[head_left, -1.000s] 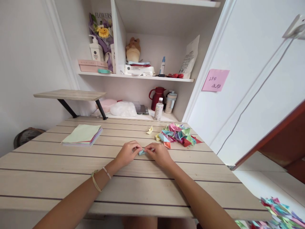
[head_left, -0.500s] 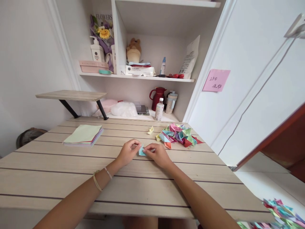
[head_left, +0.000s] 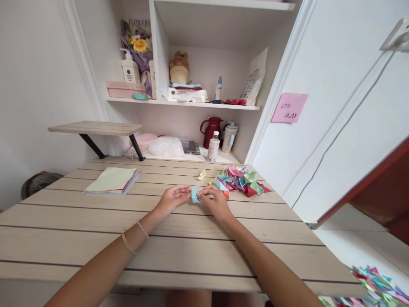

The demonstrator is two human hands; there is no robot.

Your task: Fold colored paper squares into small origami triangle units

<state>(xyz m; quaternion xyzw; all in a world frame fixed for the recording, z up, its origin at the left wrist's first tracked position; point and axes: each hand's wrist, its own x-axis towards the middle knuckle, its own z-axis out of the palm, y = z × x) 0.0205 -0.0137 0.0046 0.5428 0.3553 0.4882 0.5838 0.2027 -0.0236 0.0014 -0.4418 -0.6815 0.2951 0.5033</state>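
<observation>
A small folded piece of light-blue paper [head_left: 194, 194] is upright between my hands, over the middle of the table. My right hand [head_left: 215, 202] pinches its right side between thumb and fingers. On the other side, my left hand [head_left: 174, 199] has its fingers stretched out, their tips beside the paper's left edge; whether they touch it I cannot tell. Just behind lies a pale-yellow folded paper boat [head_left: 201, 175]. A heap of colourful folded paper boats [head_left: 238, 179] is right of it, beyond my right hand.
A stack of coloured paper sheets [head_left: 111, 181] lies at the table's left. Behind it stands a small raised shelf [head_left: 96, 127] on black legs. At the back are a plastic bottle [head_left: 213, 147] and a red jug [head_left: 211, 130]. More folded paper [head_left: 380, 285] sits at lower right, beyond the table edge.
The blue paper has moved slightly right and up and shows more of its face. My left fingers have gone from a pinch on it to stretched out; my right hand still holds it.
</observation>
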